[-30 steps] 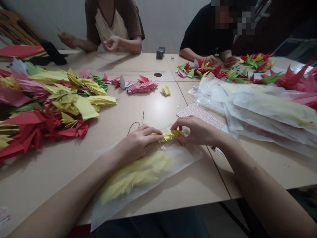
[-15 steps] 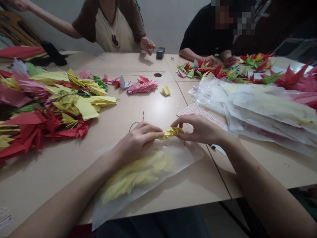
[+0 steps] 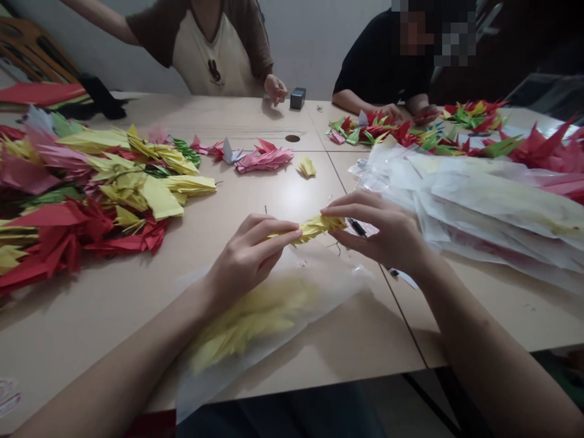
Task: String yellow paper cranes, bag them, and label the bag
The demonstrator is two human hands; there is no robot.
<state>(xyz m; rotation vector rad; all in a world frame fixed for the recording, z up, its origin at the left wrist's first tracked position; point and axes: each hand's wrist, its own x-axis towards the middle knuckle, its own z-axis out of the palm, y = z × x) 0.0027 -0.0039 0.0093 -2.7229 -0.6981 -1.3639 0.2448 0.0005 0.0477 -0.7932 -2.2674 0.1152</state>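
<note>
Between my two hands is a bundle of folded yellow paper cranes (image 3: 314,229), packed tightly in a row. My left hand (image 3: 255,246) grips its left end, fingers closed over the top. The thumb and fingers of my right hand (image 3: 376,228) pinch its right end. A dark thread end shows just below the bundle. Under my left hand and wrist lies a translucent bag (image 3: 264,347) with more yellow folded paper inside. One small yellow paper piece (image 3: 307,168) sits beyond my hands.
Colourful folded-paper bundles (image 3: 100,188) cover the table's left side. Several filled translucent bags (image 3: 493,194) are stacked at right. A small dark box (image 3: 298,98) stands at the far edge. Two people sit opposite; more folded paper (image 3: 387,128) lies before the one on the right.
Both hands have lifted the yellow bundle slightly off the bag, and its right end has tilted up. My right hand has risen. The left co-worker's outstretched arm has moved up.
</note>
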